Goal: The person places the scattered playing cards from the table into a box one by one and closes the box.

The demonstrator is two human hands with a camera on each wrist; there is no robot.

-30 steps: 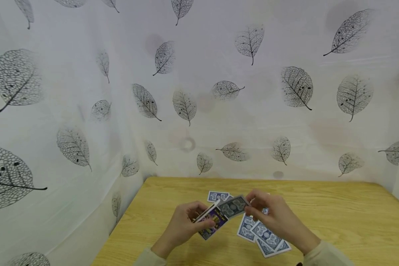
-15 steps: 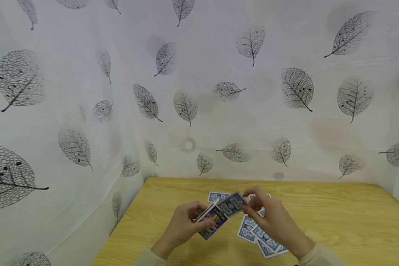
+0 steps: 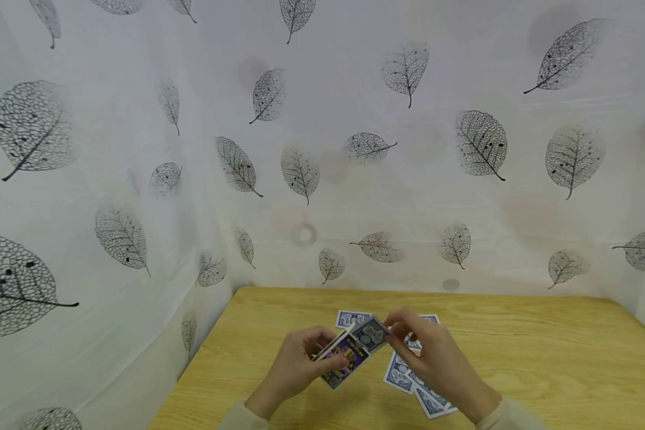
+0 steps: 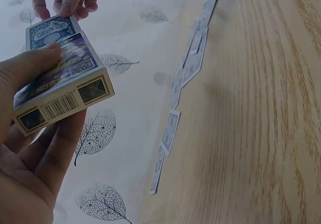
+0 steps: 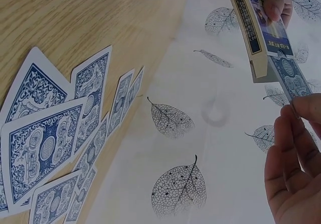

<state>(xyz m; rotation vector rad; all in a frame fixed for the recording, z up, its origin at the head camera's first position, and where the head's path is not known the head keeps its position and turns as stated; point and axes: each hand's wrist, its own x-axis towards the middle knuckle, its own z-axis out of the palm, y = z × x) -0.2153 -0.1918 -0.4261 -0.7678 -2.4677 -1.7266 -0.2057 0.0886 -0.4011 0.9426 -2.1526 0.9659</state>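
Note:
My left hand [image 3: 295, 367] grips a purple-printed playing card box [image 3: 356, 353], thumb across its printed face and fingers beneath. A blue-backed playing card [image 3: 369, 335] sticks partway out of the box's far end, tilted up to the right. My right hand [image 3: 438, 361] pinches the outer end of that card between thumb and fingertips. In the left wrist view, a barcode marks the near end of the box [image 4: 62, 103]. The right wrist view shows the card [image 5: 290, 76] lined up with the box mouth, beside an upright flap. How many cards are inside is hidden.
Several blue-backed cards [image 5: 45, 151] lie face down and overlapping on the wooden table [image 3: 543, 352], partly under my right hand. Another card [image 3: 352, 318] lies behind the box. A white leaf-patterned curtain [image 3: 322, 179] hangs behind and left of the table.
My right hand has moved left toward the box, and the card has slid further into it, with less of its back showing. The left hand and the box have stayed in place.

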